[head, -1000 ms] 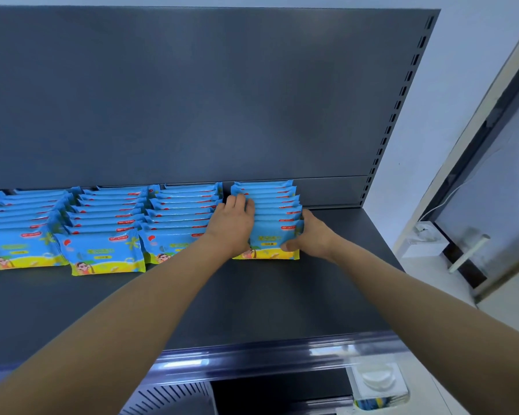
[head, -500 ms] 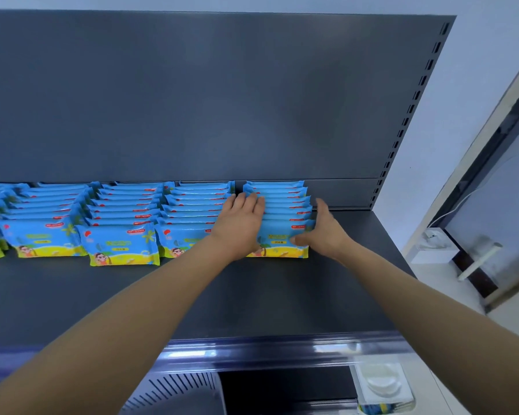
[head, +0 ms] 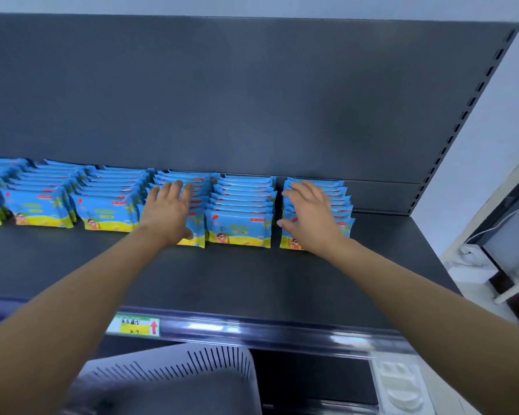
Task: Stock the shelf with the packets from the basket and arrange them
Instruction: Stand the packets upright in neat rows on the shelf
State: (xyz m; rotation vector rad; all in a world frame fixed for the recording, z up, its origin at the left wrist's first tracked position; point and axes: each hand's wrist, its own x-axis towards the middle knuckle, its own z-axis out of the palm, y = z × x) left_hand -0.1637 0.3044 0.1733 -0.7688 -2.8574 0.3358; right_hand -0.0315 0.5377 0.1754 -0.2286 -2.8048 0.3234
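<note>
Several rows of blue and yellow packets stand against the back of the dark grey shelf (head: 252,283). My left hand (head: 170,212) lies flat with straight fingers on top of one row (head: 197,232). The row to its right (head: 241,211) has no hand on it. My right hand (head: 310,217) rests with spread, straight fingers over the rightmost row (head: 340,202). Neither hand grips a packet. A grey slotted basket (head: 177,375) shows below the shelf's front edge.
The shelf's grey back panel (head: 252,100) rises behind the rows. A price label (head: 135,324) with a red arrow sits on the front rail. Bare shelf lies right of the last row. A wall and white items (head: 474,265) are at the far right.
Both hands left the sides of one row. The left hand moved left onto another row, and the right hand now lies on top of the rightmost row. The camera shifted too.
</note>
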